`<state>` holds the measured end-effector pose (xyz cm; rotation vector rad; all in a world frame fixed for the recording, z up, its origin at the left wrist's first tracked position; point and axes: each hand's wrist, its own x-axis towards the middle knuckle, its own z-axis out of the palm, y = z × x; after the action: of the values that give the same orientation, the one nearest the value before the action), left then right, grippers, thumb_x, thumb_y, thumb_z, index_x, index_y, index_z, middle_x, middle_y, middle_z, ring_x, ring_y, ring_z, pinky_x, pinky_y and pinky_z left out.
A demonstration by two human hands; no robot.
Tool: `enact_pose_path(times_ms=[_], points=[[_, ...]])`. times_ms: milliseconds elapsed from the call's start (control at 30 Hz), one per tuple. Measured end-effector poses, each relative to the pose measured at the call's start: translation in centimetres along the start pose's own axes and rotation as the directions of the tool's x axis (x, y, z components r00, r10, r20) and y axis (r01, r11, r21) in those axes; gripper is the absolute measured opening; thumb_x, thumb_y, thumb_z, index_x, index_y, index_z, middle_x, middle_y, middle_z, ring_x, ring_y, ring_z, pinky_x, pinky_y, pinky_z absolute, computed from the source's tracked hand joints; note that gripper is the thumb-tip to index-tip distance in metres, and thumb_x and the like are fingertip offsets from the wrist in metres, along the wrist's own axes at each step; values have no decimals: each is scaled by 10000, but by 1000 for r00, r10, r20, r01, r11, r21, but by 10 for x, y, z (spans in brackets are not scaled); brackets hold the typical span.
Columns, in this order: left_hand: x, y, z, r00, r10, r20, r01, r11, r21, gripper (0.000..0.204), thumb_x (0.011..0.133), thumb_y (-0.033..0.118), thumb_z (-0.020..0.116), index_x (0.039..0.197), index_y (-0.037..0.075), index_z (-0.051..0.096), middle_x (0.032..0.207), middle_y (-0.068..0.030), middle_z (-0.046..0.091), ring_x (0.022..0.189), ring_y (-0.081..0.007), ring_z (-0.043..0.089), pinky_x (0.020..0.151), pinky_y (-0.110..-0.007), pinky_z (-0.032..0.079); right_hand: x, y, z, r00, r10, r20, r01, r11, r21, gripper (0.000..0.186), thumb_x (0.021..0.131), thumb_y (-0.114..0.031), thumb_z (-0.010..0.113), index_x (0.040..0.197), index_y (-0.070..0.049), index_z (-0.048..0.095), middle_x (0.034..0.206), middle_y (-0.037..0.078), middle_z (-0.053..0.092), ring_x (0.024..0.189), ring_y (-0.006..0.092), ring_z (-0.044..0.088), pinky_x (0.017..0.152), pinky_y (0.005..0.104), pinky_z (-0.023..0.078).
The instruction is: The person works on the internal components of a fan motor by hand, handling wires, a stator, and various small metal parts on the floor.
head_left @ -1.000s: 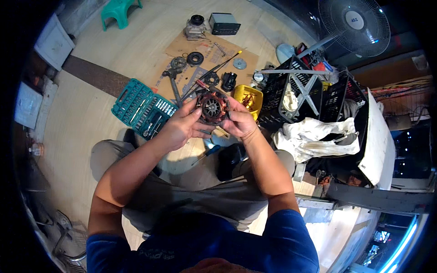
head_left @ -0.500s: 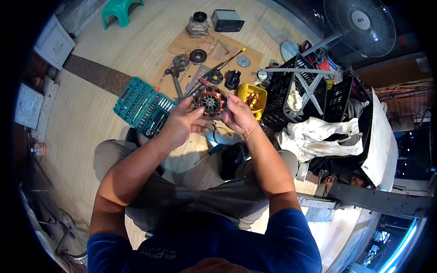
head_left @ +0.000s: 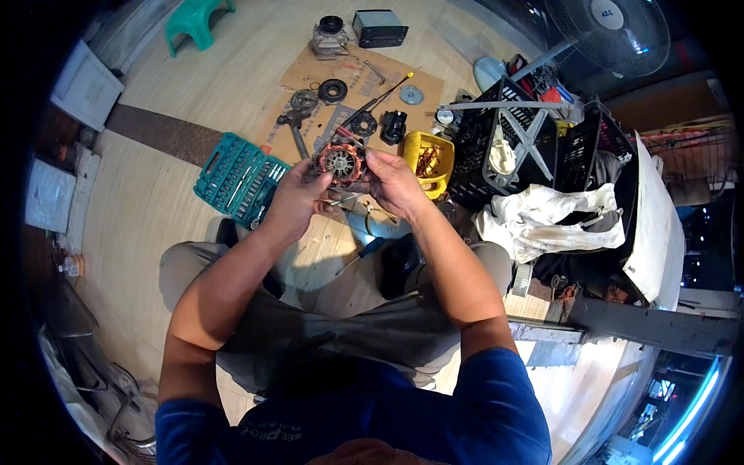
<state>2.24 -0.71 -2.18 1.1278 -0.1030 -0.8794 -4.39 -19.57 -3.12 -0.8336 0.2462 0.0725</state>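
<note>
Between my two hands is a round alternator part (head_left: 341, 160), with copper windings around a finned metal fan. My left hand (head_left: 297, 203) grips its left edge, thumb on the rim. The fingers of my right hand (head_left: 397, 184) are closed on its right side. A thin, light strip shows by my left fingertips; I cannot make out what it is. Below the part, yellow-handled pliers (head_left: 370, 222) and a blue-handled screwdriver (head_left: 370, 247) lie in front of me. A hammer (head_left: 294, 132) and a black ring-shaped part (head_left: 332, 91) rest beyond, on flattened cardboard (head_left: 422, 76).
An opened green socket set (head_left: 232, 174) lies to the left. At right stand a yellow container (head_left: 439, 147) of small parts, black crates (head_left: 473, 147), a white cloth (head_left: 535, 225) and a fan (head_left: 608, 35). A green stool (head_left: 194, 25) is at far left.
My hands have shifted a little to the left with the alternator part, and its finned face shows more clearly. The whole view has also moved slightly.
</note>
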Motion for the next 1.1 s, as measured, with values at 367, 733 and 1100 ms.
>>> enact_pose_path(times_ms=[367, 733, 1100], points=[[2, -4, -1, 1000, 25, 6, -24, 997, -76, 341, 925, 68, 570, 1239, 22, 446, 1060, -103, 611, 821, -177, 648, 634, -291, 541, 1, 0, -2, 999, 3, -49, -3, 1000, -12, 233, 981, -167, 511, 1087, 17, 608, 1009, 88, 678, 866, 173, 661, 780, 325, 561], [-3, 2, 6, 997, 76, -10, -76, 997, -19, 324, 923, 44, 557, 1228, -1, 457, 1054, -117, 616, 843, -193, 654, 721, -307, 554, -5, -11, 4, 997, -71, -43, 46, 903, -427, 301, 937, -135, 585, 1188, 29, 611, 959, 51, 687, 828, 103, 630, 779, 240, 509], [0, 3, 0, 999, 43, -4, -43, 999, 5, 336, 951, 117, 545, 1243, -21, 452, 1044, -147, 629, 815, -210, 660, 718, -330, 567, -10, -13, 9, 995, -50, -83, 9, 898, -439, 256, 941, -157, 577, 1071, 54, 641, 937, 90, 689, 806, 151, 647, 743, 286, 538]])
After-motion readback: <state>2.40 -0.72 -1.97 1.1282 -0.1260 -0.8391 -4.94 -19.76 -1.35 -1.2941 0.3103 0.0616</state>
